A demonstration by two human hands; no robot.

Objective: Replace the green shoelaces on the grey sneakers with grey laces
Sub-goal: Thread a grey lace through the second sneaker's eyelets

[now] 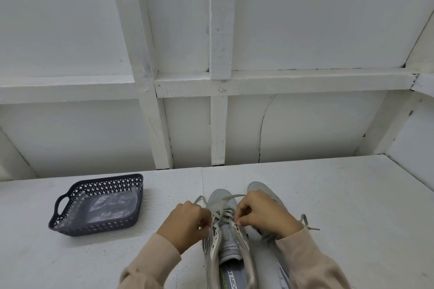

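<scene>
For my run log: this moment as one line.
step: threading grey lace | sneaker: between hands | left hand: pinches lace | right hand: pinches lace | basket: left, untouched

— How many sneakers do we count?
— We count two: the middle sneaker (pixel 222 197) and the right sneaker (pixel 260 186) beside it.
— And laces?
— We make out two grey ones: the middle lace (pixel 220 205) and the right lace (pixel 305 220).
— Hands?
— Two: the left hand (pixel 187 223) and the right hand (pixel 265 216).
— Baskets?
— We see one basket (pixel 98 180). There is clear plastic (pixel 110 206) in it, but we cannot count its pieces.
</scene>
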